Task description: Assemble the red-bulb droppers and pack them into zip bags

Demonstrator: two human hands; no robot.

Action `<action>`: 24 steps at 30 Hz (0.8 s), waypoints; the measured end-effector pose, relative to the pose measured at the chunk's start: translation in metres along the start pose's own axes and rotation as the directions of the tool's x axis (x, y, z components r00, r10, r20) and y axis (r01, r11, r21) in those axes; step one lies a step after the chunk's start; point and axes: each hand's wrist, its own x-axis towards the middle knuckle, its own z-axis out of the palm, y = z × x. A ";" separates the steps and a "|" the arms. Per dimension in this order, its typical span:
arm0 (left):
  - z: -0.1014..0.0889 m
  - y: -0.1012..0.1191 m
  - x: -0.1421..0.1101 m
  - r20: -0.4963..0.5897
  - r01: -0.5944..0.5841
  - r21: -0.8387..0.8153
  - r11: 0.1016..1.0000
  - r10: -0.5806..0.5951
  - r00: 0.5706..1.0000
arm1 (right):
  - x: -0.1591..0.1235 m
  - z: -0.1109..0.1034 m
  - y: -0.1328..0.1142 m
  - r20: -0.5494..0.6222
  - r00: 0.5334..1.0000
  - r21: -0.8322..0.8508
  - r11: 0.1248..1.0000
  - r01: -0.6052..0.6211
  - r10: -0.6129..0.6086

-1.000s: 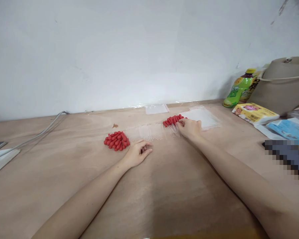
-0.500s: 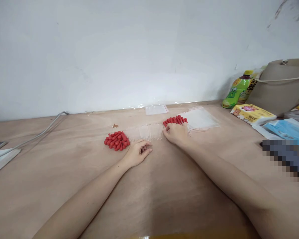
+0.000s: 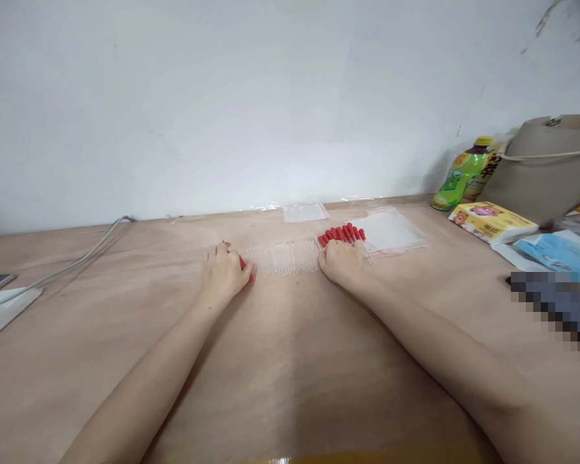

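My left hand (image 3: 223, 273) lies palm down over a pile of small red rubber caps (image 3: 245, 267), hiding nearly all of it; what its curled fingers hold cannot be seen. A row of clear thin tubes (image 3: 285, 258) lies on the wooden table (image 3: 290, 361) between both hands. My right hand (image 3: 341, 261) rests at the row's right end, fingers bent down onto the tubes, just in front of a second cluster of red caps (image 3: 344, 234).
Clear plastic bags (image 3: 391, 231) lie behind the right hand, a smaller one (image 3: 303, 212) by the wall. At the right stand a green bottle (image 3: 459, 174), a tissue pack (image 3: 490, 222), a beige bucket (image 3: 546, 164) and a blue packet (image 3: 560, 251). A grey cable (image 3: 77, 258) runs at left.
My left hand moved forward and left from the table onto the red cap pile, covering it. My right hand slid left from the plastic bag to the tube row's right end.
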 end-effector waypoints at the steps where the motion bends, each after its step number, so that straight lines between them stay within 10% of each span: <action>1: 0.002 0.001 -0.001 0.012 0.001 0.006 1.000 -0.001 1.000 | -0.005 0.000 0.004 -0.036 0.999 -0.001 1.000 0.020 -0.020; 16: -0.014 0.015 -0.006 -0.100 -0.139 -0.139 0.980 0.126 0.987 | -0.045 0.008 0.040 -0.202 0.969 0.171 0.969 0.176 -0.140; 20: -0.015 0.035 -0.021 -0.111 -0.457 -0.473 0.753 0.464 0.879 | -0.047 0.008 0.037 -0.219 0.936 0.367 0.866 0.340 -0.275; 24: -0.005 0.050 -0.037 -0.066 -0.402 -0.647 0.648 0.477 0.876 | -0.050 0.005 0.035 -0.259 0.871 0.382 0.784 0.488 -0.416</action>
